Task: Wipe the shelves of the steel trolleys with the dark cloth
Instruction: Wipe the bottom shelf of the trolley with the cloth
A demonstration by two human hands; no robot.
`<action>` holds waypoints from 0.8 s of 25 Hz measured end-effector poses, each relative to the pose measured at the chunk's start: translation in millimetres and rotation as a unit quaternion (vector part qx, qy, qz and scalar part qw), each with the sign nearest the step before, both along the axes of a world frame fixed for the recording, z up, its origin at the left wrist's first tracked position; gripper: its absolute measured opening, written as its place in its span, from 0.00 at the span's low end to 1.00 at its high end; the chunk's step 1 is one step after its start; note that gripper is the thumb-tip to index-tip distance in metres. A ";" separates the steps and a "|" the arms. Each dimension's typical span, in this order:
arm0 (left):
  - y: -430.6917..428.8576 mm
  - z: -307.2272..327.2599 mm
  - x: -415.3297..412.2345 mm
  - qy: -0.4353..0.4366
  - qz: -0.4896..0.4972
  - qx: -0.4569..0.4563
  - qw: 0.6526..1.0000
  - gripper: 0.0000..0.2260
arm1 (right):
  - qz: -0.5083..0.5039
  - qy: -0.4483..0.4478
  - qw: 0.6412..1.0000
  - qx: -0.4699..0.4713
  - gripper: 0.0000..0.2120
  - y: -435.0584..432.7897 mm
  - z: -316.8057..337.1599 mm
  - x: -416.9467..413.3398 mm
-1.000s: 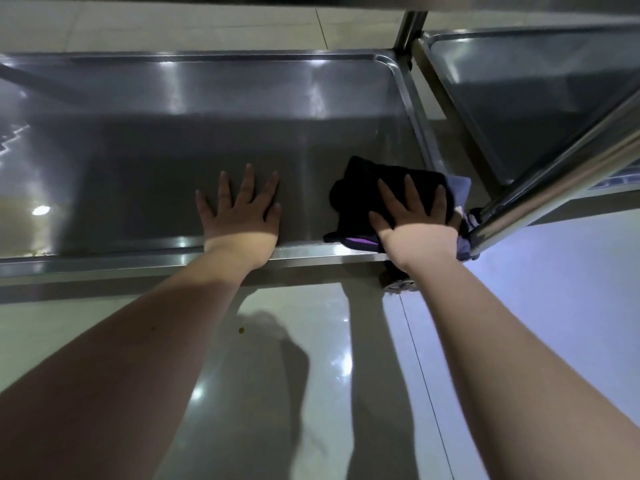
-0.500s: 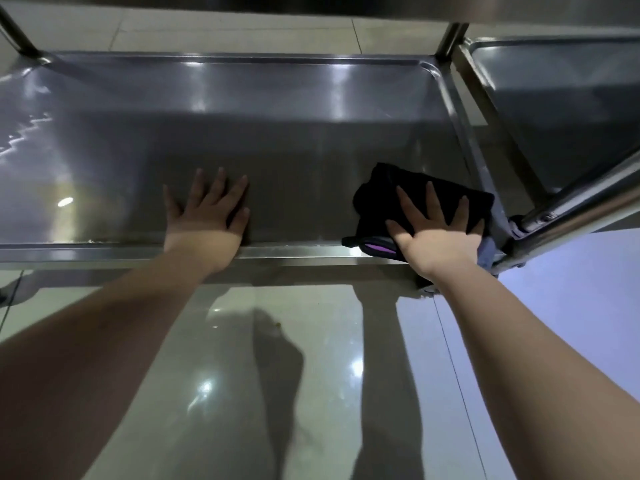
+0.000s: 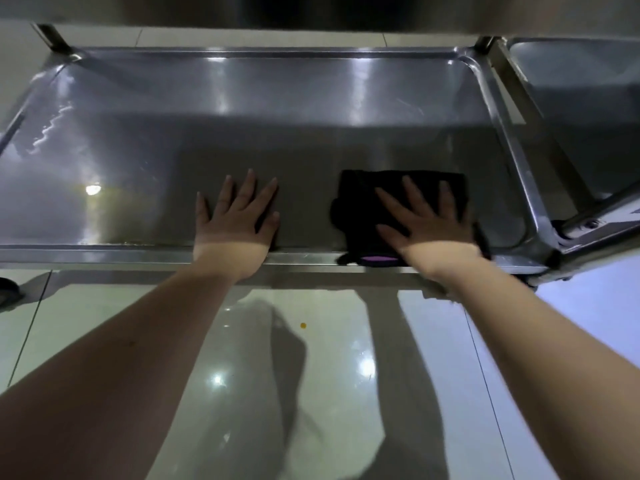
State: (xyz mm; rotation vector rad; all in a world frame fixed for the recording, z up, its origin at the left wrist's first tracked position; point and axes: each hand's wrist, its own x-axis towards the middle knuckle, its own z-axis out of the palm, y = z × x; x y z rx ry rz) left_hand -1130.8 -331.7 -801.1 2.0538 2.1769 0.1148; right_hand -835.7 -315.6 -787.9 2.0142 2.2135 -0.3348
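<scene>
Glossy pale floor tiles (image 3: 322,393) under a low steel trolley shelf (image 3: 277,140); overhead lights glare off both.

Right fingers (image 3: 412,195) spread flat, pressing the dark cloth (image 3: 360,209) onto the shelf, not clenched around it. Cloth sits toward the shelf's near right corner; its near end drapes over the front rim and shows a purple patch. Right hand (image 3: 429,226) covers most of it. Left hand (image 3: 239,216) lies palm down, fingers splayed and holding nothing, on bare steel at the middle of the front edge, well apart from the cloth.

Handling, judged: cloth soft, light, limp; likely bunches if pushed from one corner, so a flat palm over its centre suits wiping. Polished steel probably slippery.

Count: one cloth; two hands; two shelves in view, the second shelf (image 3: 581,98) just beside at right.
</scene>
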 end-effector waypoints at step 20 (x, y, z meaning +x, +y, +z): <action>-5.9 -3.1 2.1 0.002 0.015 0.011 1.000 0.27 | 0.007 0.047 0.999 -0.015 0.29 108.1 12.0 -108.9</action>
